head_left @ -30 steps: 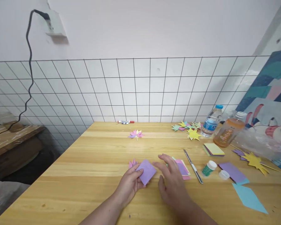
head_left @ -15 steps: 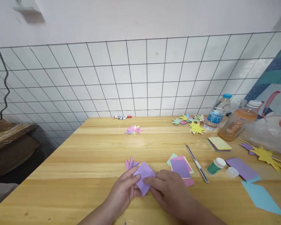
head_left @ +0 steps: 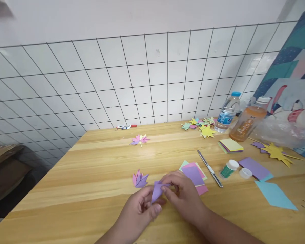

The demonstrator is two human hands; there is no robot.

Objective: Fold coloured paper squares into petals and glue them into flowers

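Note:
A small sheet of purple paper [head_left: 157,192] is partly folded over and held up between my two hands, just above the table. My right hand [head_left: 184,196] pinches its right edge with thumb and fingers. From the left, my left hand [head_left: 138,210] has its fingers curled round the paper's left side, the thumb lying lower and off the sheet. Beyond the hands lies a pointed pink-and-purple folded paper piece [head_left: 140,179]. Past my right hand a loose stack of coloured paper squares [head_left: 193,176] rests on the wood, a purple one on top.
To the right are a utility knife [head_left: 210,169], a small green-labelled jar [head_left: 229,168], a loose clear cap [head_left: 245,173] and a blue sheet [head_left: 276,195]. Farther back stand a water bottle [head_left: 227,113] and an orange drink bottle [head_left: 249,118]. Markers [head_left: 127,127] lie near the wall.
The purple paper, spread as a flat diamond before, is now folded over. My right hand has shifted to pinch its edge, and my left thumb has come off it. The camera view has tilted and shifted.

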